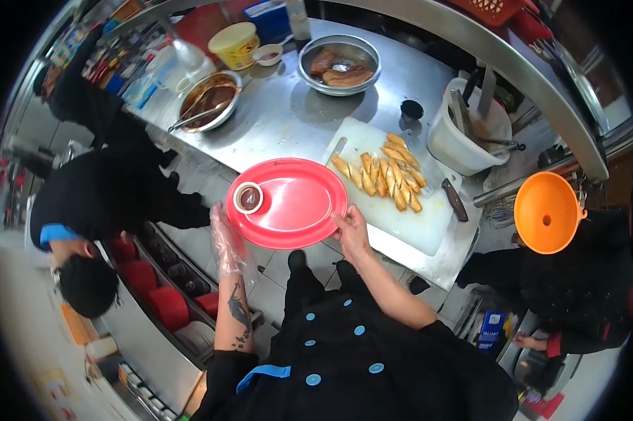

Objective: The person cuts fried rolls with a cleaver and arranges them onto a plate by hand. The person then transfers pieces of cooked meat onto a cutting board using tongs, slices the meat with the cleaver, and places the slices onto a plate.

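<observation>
A red oval plate (295, 203) is held level in front of me between both hands. At its left end stands a small white cup of dark sauce (249, 198). My left hand (230, 242), in a clear plastic glove, grips the plate's left edge. My bare right hand (351, 230) pinches the right rim, thumb on top. Beyond the plate, cut golden fried rolls (386, 172) lie grouped on a white cutting board (414, 231). A knife with a brown handle (455, 201) rests at the board's right side, its blade partly under the rolls.
On the steel table (267, 140) are a bowl of dark sauce (211, 102), a metal bowl with meat (340, 65), a black cup (412, 110) and a white utensil bucket (468, 133). An orange funnel (549, 212) hangs right. One person (113, 189) bends at left; another (576, 281) stands right.
</observation>
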### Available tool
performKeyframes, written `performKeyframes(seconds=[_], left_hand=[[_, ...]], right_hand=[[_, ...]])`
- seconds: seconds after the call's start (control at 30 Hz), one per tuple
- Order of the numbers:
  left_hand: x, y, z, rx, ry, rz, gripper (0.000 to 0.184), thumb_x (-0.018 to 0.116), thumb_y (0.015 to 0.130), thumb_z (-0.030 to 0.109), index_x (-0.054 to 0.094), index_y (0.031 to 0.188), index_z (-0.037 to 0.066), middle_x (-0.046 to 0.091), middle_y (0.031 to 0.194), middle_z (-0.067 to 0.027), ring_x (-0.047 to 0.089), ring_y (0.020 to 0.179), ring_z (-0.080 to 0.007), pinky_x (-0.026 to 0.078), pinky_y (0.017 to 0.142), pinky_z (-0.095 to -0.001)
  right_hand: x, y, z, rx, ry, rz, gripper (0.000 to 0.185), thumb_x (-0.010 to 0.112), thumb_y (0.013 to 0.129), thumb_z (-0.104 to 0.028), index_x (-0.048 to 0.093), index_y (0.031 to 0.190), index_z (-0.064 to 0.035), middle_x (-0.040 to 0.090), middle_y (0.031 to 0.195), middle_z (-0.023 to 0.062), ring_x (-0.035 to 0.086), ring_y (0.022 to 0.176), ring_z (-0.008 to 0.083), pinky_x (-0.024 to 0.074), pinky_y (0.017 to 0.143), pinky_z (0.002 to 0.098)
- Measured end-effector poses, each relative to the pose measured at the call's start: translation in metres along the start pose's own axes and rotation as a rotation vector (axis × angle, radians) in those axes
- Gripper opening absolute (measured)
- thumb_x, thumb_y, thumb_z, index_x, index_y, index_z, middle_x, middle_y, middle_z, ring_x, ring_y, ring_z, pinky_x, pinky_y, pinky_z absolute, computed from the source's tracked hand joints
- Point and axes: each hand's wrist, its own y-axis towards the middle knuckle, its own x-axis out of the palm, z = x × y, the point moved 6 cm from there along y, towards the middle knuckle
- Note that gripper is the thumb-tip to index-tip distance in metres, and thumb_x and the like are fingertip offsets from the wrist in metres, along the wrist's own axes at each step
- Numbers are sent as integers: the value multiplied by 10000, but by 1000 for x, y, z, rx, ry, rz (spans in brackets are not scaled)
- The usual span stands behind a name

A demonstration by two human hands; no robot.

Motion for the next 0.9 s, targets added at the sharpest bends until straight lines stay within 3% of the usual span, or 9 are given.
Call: performKeyframes(seconds=[0.17, 0.27, 0.43, 0.53, 0.63, 0.73, 0.8, 0.83, 0.9], left_hand=[[90, 47, 33, -322, 127, -96, 643, 523, 1061, 549, 466, 1468, 55, 631, 1388, -210, 639, 1252, -305, 491, 1089, -439], [109, 103, 21, -245, 349, -156, 607, 499, 1071, 522, 515, 1446, 45, 679, 1297, -199, 666, 1172, -287, 511, 1049, -419], [151, 179, -30, -381, 530, -427, 655, 420, 1116, 520, 458, 1557, 36, 460, 1599, -165, 380, 1516, -268, 304, 1251, -400], [197, 210, -44, -118, 682, -675, 657, 434, 1095, 534, 504, 1507, 27, 570, 1469, -224, 560, 1360, -308, 414, 1167, -404], [250, 215, -49, 34, 849, -896, 677, 423, 1093, 548, 526, 1508, 22, 511, 1538, -226, 487, 1443, -316, 350, 1221, -401], [294, 214, -67, 171, 1054, -1256, 660, 306, 1144, 510, 417, 1608, 54, 348, 1698, -170, 247, 1599, -301, 160, 1317, -403], [317, 206, -68, 169, 1081, -1218, 663, 341, 1131, 524, 450, 1585, 53, 480, 1611, -163, 400, 1515, -322, 286, 1264, -420], [329, 186, -45, -19, 1043, -1075, 647, 413, 1107, 539, 534, 1501, 40, 634, 1426, -146, 584, 1308, -317, 433, 1125, -437], [345, 182, -42, 3, 998, -1107, 655, 413, 1098, 556, 579, 1424, 13, 658, 1337, -162, 609, 1230, -307, 443, 1093, -421]], right_hand=[[28, -18, 31, 30, 244, 147, 257, 601, 1061, -43, 531, 1303, -88, 697, 1232, 133, 737, 1074, 248, 640, 926, 454], [53, -12, 43, 13, 337, 192, 322, 579, 1073, -39, 517, 1385, -90, 700, 1241, 93, 738, 1089, 234, 636, 934, 431], [82, -4, 68, 4, 438, 353, 343, 587, 1076, -53, 515, 1406, -110, 677, 1294, 91, 701, 1182, 253, 605, 1004, 462], [107, 3, 73, 1, 532, 378, 337, 604, 1072, -70, 527, 1398, -108, 677, 1293, 93, 694, 1205, 274, 590, 1024, 481], [116, 17, 91, 91, 560, 375, 317, 632, 1064, -97, 557, 1372, -98, 678, 1308, 107, 689, 1225, 294, 584, 1029, 479], [131, 29, 88, 119, 562, 338, 314, 663, 1055, -138, 579, 1351, -72, 675, 1338, 130, 681, 1243, 302, 582, 1026, 461], [141, 35, 88, 136, 563, 340, 326, 663, 1059, -170, 581, 1354, -59, 668, 1356, 149, 679, 1244, 306, 580, 1030, 454], [146, 37, 88, 158, 559, 337, 343, 663, 1063, -202, 582, 1358, -46, 661, 1374, 167, 678, 1245, 310, 578, 1033, 447], [155, 45, 85, 181, 548, 327, 380, 652, 1070, -243, 571, 1374, -29, 655, 1379, 187, 675, 1248, 318, 574, 1036, 453]])
